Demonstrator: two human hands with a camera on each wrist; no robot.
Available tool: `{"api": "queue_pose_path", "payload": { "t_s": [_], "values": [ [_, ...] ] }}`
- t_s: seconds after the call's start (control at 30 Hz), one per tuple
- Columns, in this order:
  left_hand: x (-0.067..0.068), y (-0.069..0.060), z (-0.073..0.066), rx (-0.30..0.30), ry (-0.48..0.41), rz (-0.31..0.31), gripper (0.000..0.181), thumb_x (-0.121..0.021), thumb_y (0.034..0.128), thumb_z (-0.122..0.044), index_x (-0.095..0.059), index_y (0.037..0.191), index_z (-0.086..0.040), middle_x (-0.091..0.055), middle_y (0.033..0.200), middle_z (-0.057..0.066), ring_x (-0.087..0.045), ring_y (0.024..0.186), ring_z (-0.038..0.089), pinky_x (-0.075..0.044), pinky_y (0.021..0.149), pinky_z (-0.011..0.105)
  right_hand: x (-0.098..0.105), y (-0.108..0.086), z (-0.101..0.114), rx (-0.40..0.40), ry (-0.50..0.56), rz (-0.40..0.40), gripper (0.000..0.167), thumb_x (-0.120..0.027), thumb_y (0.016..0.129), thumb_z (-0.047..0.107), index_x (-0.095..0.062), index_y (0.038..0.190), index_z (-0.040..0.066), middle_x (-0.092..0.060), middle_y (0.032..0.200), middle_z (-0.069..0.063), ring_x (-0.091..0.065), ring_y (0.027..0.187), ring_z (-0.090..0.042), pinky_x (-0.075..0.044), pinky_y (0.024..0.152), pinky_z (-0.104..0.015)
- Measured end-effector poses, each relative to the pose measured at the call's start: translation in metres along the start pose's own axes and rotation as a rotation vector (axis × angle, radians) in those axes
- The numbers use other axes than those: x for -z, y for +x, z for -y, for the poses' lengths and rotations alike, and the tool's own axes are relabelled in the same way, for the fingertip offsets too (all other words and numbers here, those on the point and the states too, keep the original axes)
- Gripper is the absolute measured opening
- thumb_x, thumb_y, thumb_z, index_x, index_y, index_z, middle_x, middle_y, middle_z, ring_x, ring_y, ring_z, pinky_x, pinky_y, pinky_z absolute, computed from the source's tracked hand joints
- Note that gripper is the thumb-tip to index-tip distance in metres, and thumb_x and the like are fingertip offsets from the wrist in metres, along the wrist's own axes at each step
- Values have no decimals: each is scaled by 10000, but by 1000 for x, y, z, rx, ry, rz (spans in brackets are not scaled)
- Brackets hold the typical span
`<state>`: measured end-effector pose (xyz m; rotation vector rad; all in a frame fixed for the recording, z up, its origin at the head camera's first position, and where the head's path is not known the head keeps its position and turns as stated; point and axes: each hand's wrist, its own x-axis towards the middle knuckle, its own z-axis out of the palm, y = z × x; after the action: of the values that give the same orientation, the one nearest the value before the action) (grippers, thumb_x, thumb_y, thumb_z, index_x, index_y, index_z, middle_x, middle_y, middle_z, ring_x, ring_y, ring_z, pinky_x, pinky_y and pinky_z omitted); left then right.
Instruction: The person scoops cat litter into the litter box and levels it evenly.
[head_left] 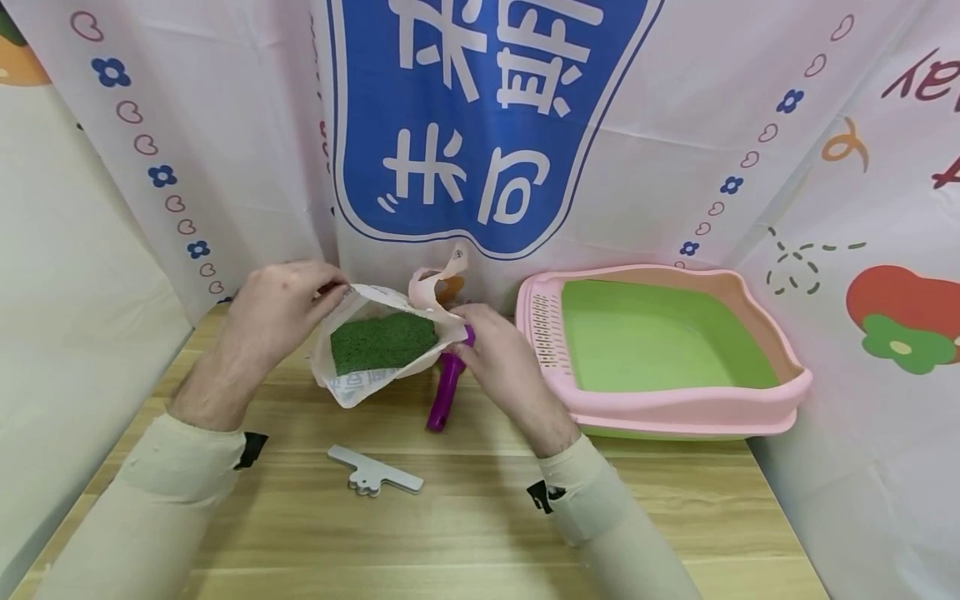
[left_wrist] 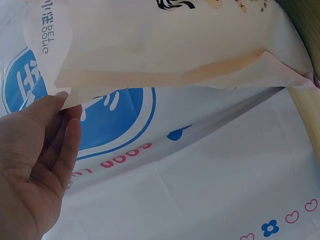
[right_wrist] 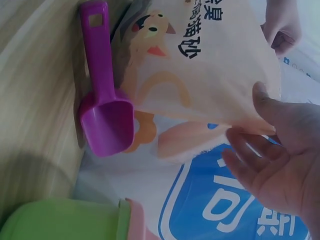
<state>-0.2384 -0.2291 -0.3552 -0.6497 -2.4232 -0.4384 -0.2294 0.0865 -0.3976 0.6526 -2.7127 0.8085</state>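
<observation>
An upright bag (head_left: 356, 385) with its top spread wide shows green granules (head_left: 384, 342) inside. My left hand (head_left: 281, 304) pinches the left edge of its mouth; the left wrist view shows that hand (left_wrist: 45, 155) with the thumb at the bag's rim (left_wrist: 165, 75). At the opposite edge my right hand (head_left: 498, 358) pinches the bag, and in the right wrist view the same hand (right_wrist: 280, 150) has its thumb on the printed side of the bag (right_wrist: 215, 85). A purple scoop (head_left: 447, 387) lies beside the bag, near my right hand. A torn strip (head_left: 427, 287) curls up behind the mouth.
A pink-rimmed green litter tray (head_left: 667, 400) stands on the right of the wooden table (head_left: 450, 533). Nearer the front lies a grey-white clip (head_left: 375, 472). Printed cloth (head_left: 285, 167) hangs behind the bag and tray.
</observation>
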Motion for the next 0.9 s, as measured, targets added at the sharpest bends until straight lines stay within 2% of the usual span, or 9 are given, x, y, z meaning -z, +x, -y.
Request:
{"api": "queue_pose_path", "payload": {
  "t_s": [0.07, 0.17, 0.3, 0.47, 0.67, 0.77, 0.9],
  "values": [
    [-1, -1, -1, -4, -4, 3, 52, -854, 1053, -35, -869, 1098, -13, -894, 1072, 218, -880, 901, 413, -737, 784, 566, -3, 0, 0, -11, 28, 19, 313, -830, 1113, 262, -778, 1405, 162, -822, 1403, -48, -802, 1302, -260, -671, 1160, -475],
    [-1, -3, -3, -10, -7, 2, 53, -861, 1048, -40, -873, 1097, -23, -896, 1064, 208, -881, 899, 405, -737, 787, 564, -7, 0, 1, -4, 44, 27, 213, -815, 1122, 263, -807, 1310, 161, -857, 1201, -39, -809, 1027, -235, -703, 932, -449],
    [-1, -5, -4, -38, -10, -17, 75, -889, 1019, -40, -879, 1093, -31, -896, 1046, 206, -880, 879, 408, -735, 791, 576, -15, -1, 4, -23, 27, 34, 230, -779, 1150, 210, -817, 1373, 169, -883, 1106, -82, -747, 817, -215, -657, 731, -430],
    [-2, -6, -6, -69, -5, -44, 92, -910, 997, -39, -882, 1085, -32, -899, 1016, 189, -880, 864, 403, -733, 787, 583, -24, 0, 6, -51, -3, 55, 332, -724, 1173, 140, -774, 1495, 203, -893, 1199, -132, -781, 835, -242, -671, 714, -439],
    [1, -9, -6, -58, 14, -56, 87, -901, 1002, -35, -884, 1087, -32, -901, 1033, 193, -883, 873, 407, -734, 789, 579, -35, 7, 7, -42, 27, 59, 396, -696, 1168, 57, -765, 1537, 182, -867, 1369, -155, -838, 903, -292, -664, 667, -370],
    [5, -11, -7, -48, 27, -59, 82, -900, 997, -33, -883, 1078, -28, -898, 1011, 193, -877, 849, 405, -731, 772, 578, -43, 13, 6, -43, 29, 75, 415, -699, 1154, 30, -777, 1531, 185, -871, 1359, -156, -825, 913, -295, -670, 686, -399],
    [10, -16, -8, -40, 56, -60, 53, -879, 1008, -35, -878, 1060, -25, -891, 961, 175, -860, 799, 392, -722, 732, 572, -56, 24, 6, -29, 41, 108, 409, -697, 1124, -12, -800, 1469, 184, -883, 1246, -111, -774, 928, -258, -681, 787, -428]
  ]
}}
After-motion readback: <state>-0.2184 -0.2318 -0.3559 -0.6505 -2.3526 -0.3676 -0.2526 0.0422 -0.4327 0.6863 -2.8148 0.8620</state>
